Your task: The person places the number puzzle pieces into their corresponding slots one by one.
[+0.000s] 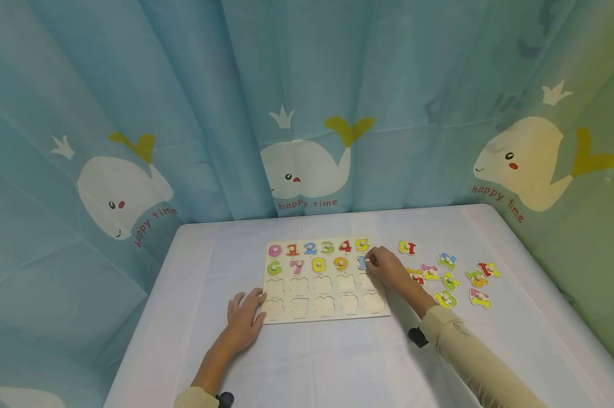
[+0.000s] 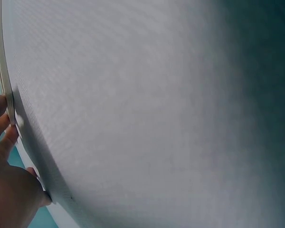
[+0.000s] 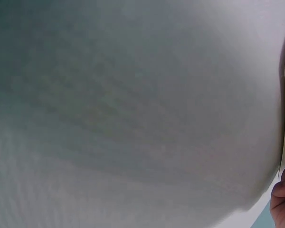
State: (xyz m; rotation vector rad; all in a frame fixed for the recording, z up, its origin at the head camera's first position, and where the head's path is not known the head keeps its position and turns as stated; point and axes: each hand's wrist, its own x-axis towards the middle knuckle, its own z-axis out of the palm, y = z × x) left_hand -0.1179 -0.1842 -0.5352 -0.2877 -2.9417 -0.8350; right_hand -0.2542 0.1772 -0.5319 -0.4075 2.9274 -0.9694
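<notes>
A wooden number puzzle board [image 1: 298, 301] lies on the table, its two upper rows holding colourful knobbed digits from 0 to 9. At the right end of the second row, my right hand [image 1: 388, 268] pinches a blue number puzzle piece [image 1: 361, 262]; the fingers partly cover it, and a blue 1 shows. My left hand [image 1: 244, 320] rests at the board's lower left corner with its fingers spread, touching the edge. In the left wrist view the left hand [image 2: 12, 185] meets the board's side. Only part of the right hand [image 3: 284, 202] shows in the right wrist view.
Several loose number pieces [image 1: 450, 280] lie scattered to the right of the board, some near the right forearm. One more piece [image 1: 406, 247] lies farther back. The two lower rows of the board show bare recesses. A blue curtain [image 1: 205, 113] with whales hangs behind the white table [image 1: 337, 362].
</notes>
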